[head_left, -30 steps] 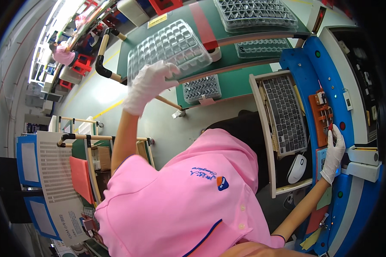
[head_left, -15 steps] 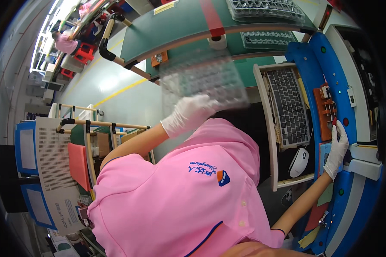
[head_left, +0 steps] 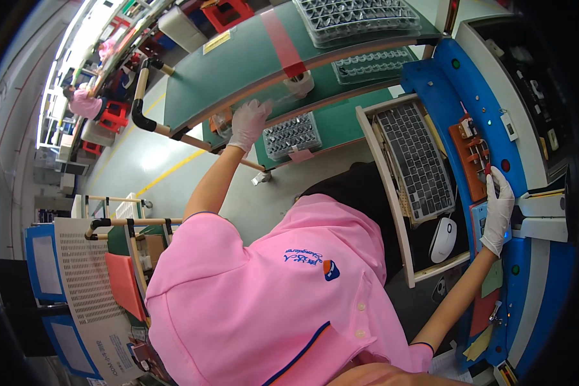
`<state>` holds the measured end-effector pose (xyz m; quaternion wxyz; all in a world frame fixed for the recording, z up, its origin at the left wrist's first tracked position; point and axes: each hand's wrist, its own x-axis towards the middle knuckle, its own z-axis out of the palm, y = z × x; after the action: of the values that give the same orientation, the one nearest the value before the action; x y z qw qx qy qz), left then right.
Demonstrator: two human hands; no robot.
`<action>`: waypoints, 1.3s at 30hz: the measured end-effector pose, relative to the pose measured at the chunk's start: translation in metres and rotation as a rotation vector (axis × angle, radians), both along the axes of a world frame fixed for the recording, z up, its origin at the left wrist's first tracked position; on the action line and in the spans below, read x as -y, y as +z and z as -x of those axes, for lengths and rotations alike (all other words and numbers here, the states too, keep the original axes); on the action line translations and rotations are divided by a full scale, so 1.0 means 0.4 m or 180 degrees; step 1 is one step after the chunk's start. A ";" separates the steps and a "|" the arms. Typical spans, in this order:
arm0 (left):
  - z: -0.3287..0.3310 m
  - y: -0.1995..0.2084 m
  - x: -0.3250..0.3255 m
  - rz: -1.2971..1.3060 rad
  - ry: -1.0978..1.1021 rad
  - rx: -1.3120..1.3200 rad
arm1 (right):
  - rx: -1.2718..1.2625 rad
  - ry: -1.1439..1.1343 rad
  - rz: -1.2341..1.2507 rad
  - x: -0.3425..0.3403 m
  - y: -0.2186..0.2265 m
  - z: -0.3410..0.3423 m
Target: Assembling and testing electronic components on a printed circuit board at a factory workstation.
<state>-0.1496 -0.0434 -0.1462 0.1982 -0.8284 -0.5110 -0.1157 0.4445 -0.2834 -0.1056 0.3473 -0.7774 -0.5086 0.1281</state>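
My left hand, in a white glove, is closed on the edge of a clear plastic tray, blurred and partly see-through. It holds the tray at the opening between the cart's green top shelf and the level below. Over at the blue bench, my right hand, also gloved, has its fingertips together at a small red piece. That piece sits at the edge of an orange fixture with small metal parts and wires. The fingers partly hide what they grip.
A stack of clear trays stands on the top shelf; filled trays lie lower down. A roll of tape is under the shelf edge. A drawer holds a keyboard and a white mouse. Other people work far left.
My left hand has carried the clear tray away from my body, up and left into the cart's shelf opening. My right hand stays by the orange fixture. The whole view has shifted.
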 end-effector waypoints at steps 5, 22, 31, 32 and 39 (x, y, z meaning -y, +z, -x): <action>-0.048 -0.025 -0.099 0.0013 -0.0249 0.0351 | 0.0067 -0.0015 -0.0111 0.005 0.002 0.009; 0.003 -0.070 -0.052 0.0440 -0.0297 0.0788 | 0.0202 0.0023 -0.0125 -0.008 0.027 0.016; -0.277 0.083 0.010 0.1484 -0.1386 0.2558 | 0.0614 0.0035 -0.0780 -0.049 0.120 0.058; -0.322 0.095 0.003 0.1551 -0.1520 0.2555 | 0.0655 -0.0103 -0.0753 -0.057 0.122 0.075; -0.725 0.204 0.032 0.1702 -0.3595 0.1669 | 0.1399 0.0102 -0.0571 -0.085 0.088 0.123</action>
<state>0.1405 -0.0562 -0.0647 -0.2349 -0.9333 -0.0420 -0.2683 0.3951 -0.2495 -0.0703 0.2938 -0.7445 -0.5935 -0.0844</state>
